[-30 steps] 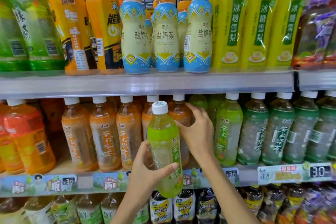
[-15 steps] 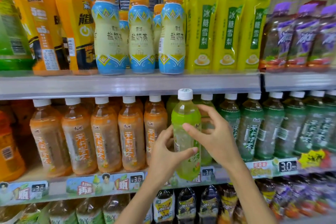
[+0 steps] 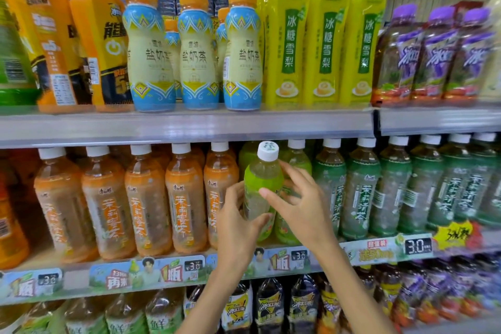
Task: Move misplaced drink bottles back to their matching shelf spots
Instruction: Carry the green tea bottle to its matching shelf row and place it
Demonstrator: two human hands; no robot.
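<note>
A light-green tea bottle (image 3: 261,184) with a white cap stands at the front of the middle shelf (image 3: 189,266), between the orange-label tea bottles (image 3: 184,203) and the dark-green tea bottles (image 3: 360,190). My left hand (image 3: 238,222) wraps its lower body from the left. My right hand (image 3: 295,203) rests fingers on its right side, thumb across the label. More light-green bottles (image 3: 296,160) stand just behind it, partly hidden by my right hand.
The upper shelf (image 3: 189,123) carries orange energy bottles (image 3: 95,35), blue-and-cream milk tea bottles (image 3: 198,54), tall yellow pear drinks (image 3: 325,35) and purple-capped bottles (image 3: 433,54). Price tags (image 3: 417,245) run along the middle shelf edge. Dark bottles (image 3: 268,304) fill the bottom shelf.
Both hands carried the light-green bottle up and to the right, from in front of the orange tea row into the light-green spot. My right hand came onto the bottle.
</note>
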